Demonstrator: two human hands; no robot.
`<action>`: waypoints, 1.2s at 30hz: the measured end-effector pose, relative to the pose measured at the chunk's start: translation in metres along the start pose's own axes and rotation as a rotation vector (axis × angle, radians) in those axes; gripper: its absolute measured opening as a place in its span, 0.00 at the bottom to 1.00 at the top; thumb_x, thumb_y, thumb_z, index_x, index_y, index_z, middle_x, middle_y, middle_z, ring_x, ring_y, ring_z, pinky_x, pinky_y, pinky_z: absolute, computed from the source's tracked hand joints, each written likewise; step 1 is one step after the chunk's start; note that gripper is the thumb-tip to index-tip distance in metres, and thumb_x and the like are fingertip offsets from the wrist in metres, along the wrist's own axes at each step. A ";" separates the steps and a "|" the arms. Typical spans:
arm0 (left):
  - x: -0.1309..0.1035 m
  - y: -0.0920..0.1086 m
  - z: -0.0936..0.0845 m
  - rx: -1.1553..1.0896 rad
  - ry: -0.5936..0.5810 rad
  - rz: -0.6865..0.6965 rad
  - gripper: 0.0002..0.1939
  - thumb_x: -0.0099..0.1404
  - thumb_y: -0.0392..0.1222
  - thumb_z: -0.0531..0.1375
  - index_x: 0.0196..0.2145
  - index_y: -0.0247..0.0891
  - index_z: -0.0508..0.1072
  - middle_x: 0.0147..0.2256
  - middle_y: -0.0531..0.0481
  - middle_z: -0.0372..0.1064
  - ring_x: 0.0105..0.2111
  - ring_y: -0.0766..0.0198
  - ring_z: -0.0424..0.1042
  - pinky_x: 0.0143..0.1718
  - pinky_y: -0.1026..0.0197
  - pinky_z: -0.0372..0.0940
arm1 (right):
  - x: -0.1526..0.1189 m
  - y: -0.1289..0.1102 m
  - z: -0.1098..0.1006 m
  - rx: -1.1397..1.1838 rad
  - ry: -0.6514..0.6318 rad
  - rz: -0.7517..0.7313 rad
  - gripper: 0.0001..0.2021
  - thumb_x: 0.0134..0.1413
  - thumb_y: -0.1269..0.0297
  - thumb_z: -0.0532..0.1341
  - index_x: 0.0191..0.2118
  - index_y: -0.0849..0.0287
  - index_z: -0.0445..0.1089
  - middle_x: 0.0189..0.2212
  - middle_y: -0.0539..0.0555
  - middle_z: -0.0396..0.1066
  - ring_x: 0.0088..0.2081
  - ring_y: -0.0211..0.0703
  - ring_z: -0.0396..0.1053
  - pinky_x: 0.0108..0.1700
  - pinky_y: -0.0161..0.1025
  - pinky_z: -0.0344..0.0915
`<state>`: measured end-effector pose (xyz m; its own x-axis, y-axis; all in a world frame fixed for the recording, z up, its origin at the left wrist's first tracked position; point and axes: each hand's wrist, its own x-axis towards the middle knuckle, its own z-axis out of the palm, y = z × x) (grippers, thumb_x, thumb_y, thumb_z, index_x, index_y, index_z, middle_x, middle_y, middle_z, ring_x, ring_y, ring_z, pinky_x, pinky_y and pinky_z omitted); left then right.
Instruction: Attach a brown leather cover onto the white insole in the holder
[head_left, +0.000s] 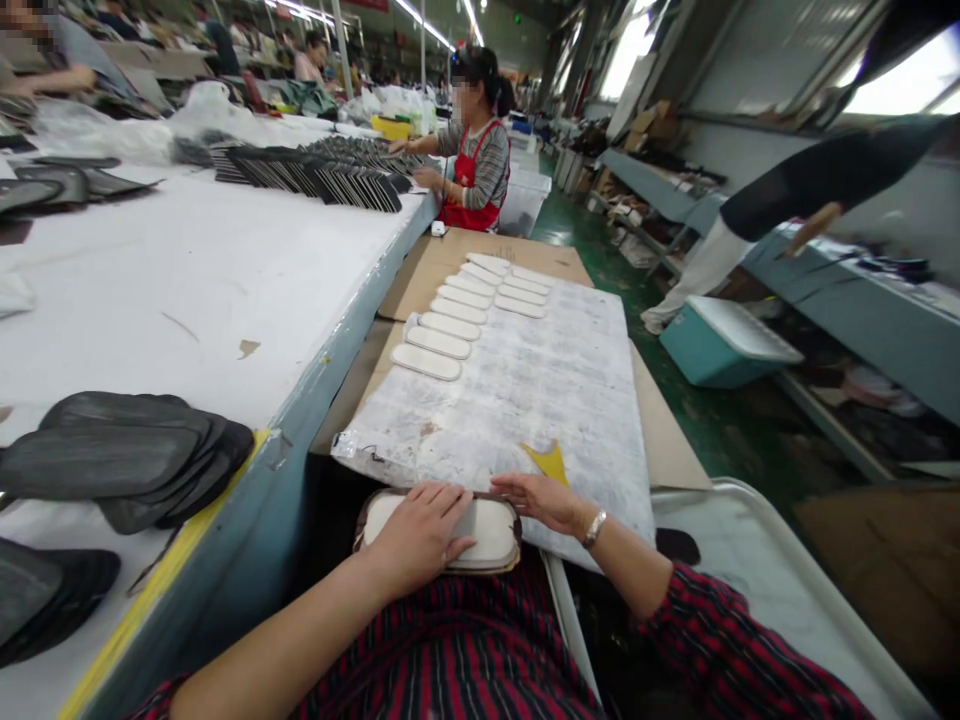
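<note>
A stack of oval pieces (491, 535), white on top with dark brown edges, rests at my lap by the near edge of the white board (555, 390). My left hand (427, 525) lies flat over the top piece, fingers stretched out. At the stack's right far corner is my right hand (544, 502), its fingers extended and nothing visible in them. Two rows of white oval pieces (437, 342) lie on the far left part of the board. Beside my right hand is a yellow scrap (550, 462).
On the left, a white table (172, 270) holds dark sole-shaped pieces (112, 450) near its edge. A person in a red apron (480, 160) works beyond the board. Another person leans at the right, near a teal bin (720, 340). A grey tray (757, 540) stands right.
</note>
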<state>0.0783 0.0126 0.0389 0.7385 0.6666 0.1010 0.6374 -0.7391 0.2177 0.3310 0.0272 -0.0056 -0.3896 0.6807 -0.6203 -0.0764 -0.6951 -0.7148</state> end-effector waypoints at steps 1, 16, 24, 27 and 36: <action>0.001 0.003 0.000 -0.021 -0.002 0.009 0.26 0.65 0.51 0.57 0.56 0.31 0.65 0.52 0.41 0.65 0.51 0.51 0.63 0.54 0.50 0.59 | -0.010 0.010 -0.003 0.030 0.109 -0.029 0.18 0.55 0.52 0.56 0.42 0.61 0.72 0.40 0.56 0.74 0.41 0.38 0.70 0.48 0.40 0.62; -0.036 0.021 0.009 -0.010 0.130 0.236 0.20 0.63 0.45 0.61 0.51 0.37 0.67 0.43 0.49 0.68 0.43 0.57 0.63 0.46 0.54 0.55 | -0.068 0.066 0.063 -0.959 0.472 -0.577 0.12 0.55 0.57 0.59 0.31 0.60 0.71 0.26 0.51 0.69 0.31 0.39 0.63 0.35 0.39 0.59; -0.041 0.027 0.011 -0.049 0.170 0.153 0.21 0.60 0.42 0.64 0.50 0.36 0.67 0.44 0.50 0.68 0.44 0.57 0.63 0.45 0.55 0.55 | -0.079 0.051 0.067 -1.620 0.410 -1.095 0.06 0.60 0.70 0.53 0.39 0.59 0.67 0.31 0.51 0.66 0.37 0.41 0.57 0.44 0.42 0.52; -0.042 0.030 0.013 -0.063 0.165 0.133 0.15 0.67 0.39 0.56 0.50 0.37 0.67 0.44 0.49 0.68 0.43 0.58 0.62 0.44 0.54 0.54 | -0.076 0.046 0.069 -1.530 0.409 -1.020 0.07 0.61 0.70 0.52 0.32 0.59 0.65 0.28 0.50 0.63 0.35 0.40 0.55 0.43 0.42 0.52; -0.037 0.038 0.017 -0.120 0.231 0.059 0.14 0.70 0.38 0.47 0.46 0.35 0.70 0.40 0.47 0.69 0.40 0.57 0.62 0.42 0.53 0.54 | -0.074 0.041 0.086 -1.364 0.553 -0.736 0.10 0.60 0.67 0.52 0.27 0.58 0.64 0.30 0.51 0.63 0.37 0.42 0.56 0.44 0.44 0.51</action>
<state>0.0792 -0.0418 0.0272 0.6950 0.6372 0.3332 0.5537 -0.7699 0.3173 0.2776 -0.0717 0.0388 -0.2594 0.9554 0.1413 0.8464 0.2953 -0.4432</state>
